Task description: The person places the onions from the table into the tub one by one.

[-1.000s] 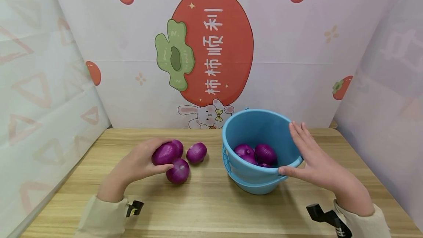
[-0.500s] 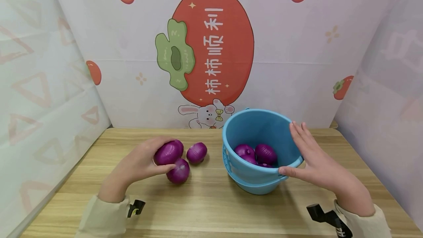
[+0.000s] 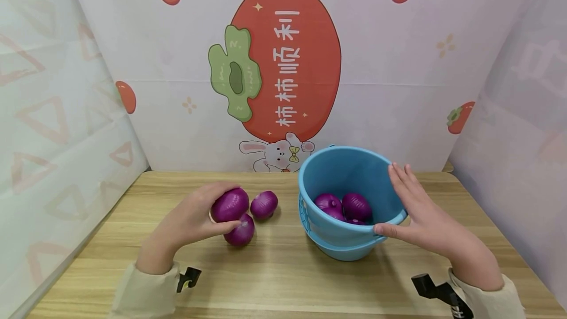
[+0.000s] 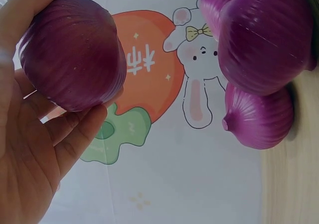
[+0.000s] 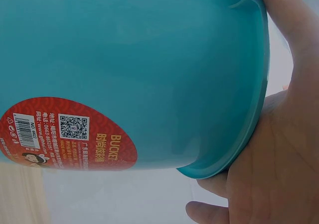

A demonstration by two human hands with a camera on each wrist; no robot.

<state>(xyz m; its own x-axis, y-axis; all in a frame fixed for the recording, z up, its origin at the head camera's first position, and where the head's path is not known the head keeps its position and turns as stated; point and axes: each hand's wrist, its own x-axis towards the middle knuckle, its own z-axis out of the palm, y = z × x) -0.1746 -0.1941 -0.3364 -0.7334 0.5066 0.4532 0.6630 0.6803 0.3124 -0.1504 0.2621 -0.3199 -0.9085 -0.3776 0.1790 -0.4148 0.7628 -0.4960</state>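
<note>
The person's left hand (image 3: 190, 223) grasps a glossy, round purple onion (image 3: 230, 205), its thumb in front and its fingers curved around the far side. In the left wrist view, a gap separates this onion from three others. Of these, a round purple onion (image 3: 241, 233) sits just beside the thumb tip, on the near side. A smaller round purple onion (image 3: 264, 205) lies beyond the fingertips, toward the right hand (image 3: 418, 218). A pale-tipped purple onion (image 4: 259, 119) shows only in the left wrist view, behind the near one.

The right hand grasps nothing fully: its fingers are extended along the outside of a light blue, round plastic bucket (image 3: 323, 233), and its thumb rests on the near rim. Inside the bucket, to the left of that hand, sits a group of purple onions (image 3: 356, 206).

Beneath both hands is a light wood-grain table (image 3: 274, 279). Beyond them hangs a white cloth backdrop (image 3: 376, 112) printed with orange-red persimmons and a rabbit.
</note>
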